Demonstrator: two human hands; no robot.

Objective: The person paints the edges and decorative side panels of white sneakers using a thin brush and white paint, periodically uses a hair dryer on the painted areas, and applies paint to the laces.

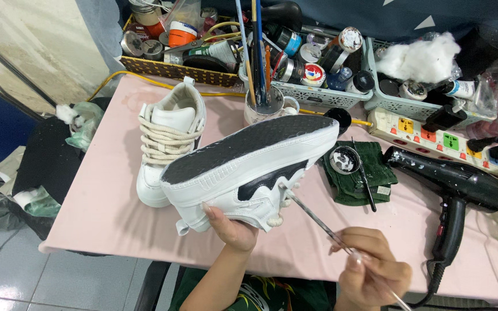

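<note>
Second sneaker, white, laced, stands upright on the pink table, left of the work; no paint seen on it. Left hand closed on the underside edge of the held sneaker, tipped on its side above the table, dark sole up. Black wavy panel on its white side looks partly filled; judged mid-job, edges still to finish. Right hand pinches a thin brush, tip touching that panel. Further right: small paint dish on a green cloth, black hair dryer, power strip. Baskets of bottles along the back edge; grey tile floor below
</note>
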